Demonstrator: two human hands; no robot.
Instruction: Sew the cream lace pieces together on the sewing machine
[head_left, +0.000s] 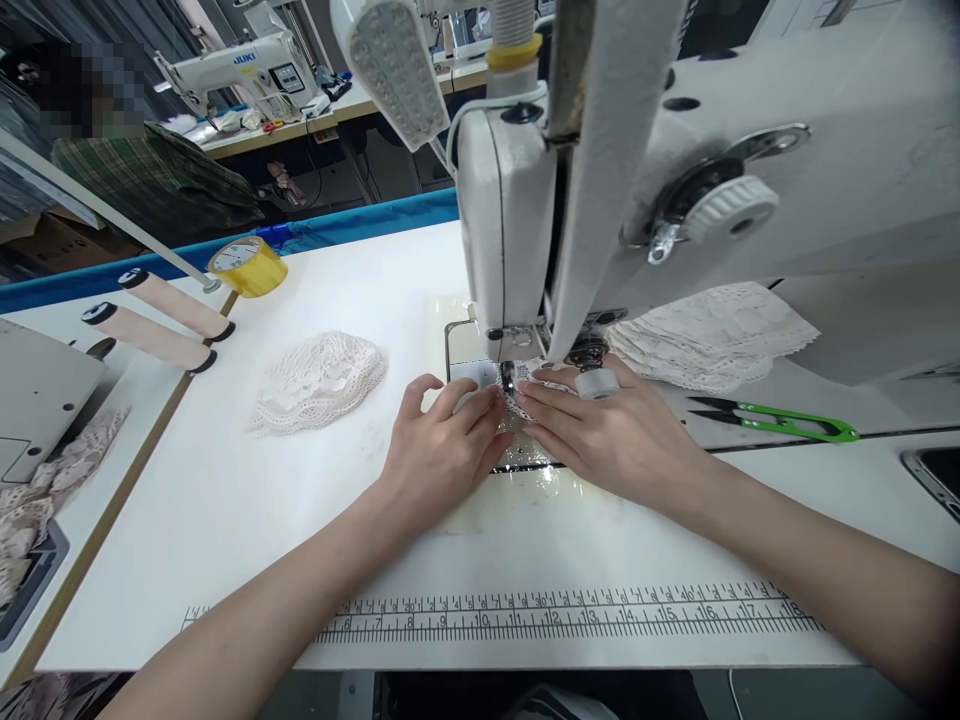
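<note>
A small piece of white lace [516,404] lies under the presser foot [508,376] of a white sewing machine [504,220]. Close by on the left, my left hand [442,440] has its fingers bent and drawn together at the lace edge, closed on it; the fingertips are partly hidden. My right hand [607,430] lies flat from the other side, fingers stretched over the lace and pressing it to the bed. A white band [598,383] sits around one of its fingers. Much of the lace is covered by the hands and the machine head.
Lace pieces lie left [322,380] and in a stack right [712,335]. Green thread snips [780,420] rest beside that stack. Yellow tape [249,267] and two thread cones [176,305] stand left. A printed ruler [555,615] runs along the front. A person [150,180] sits beyond.
</note>
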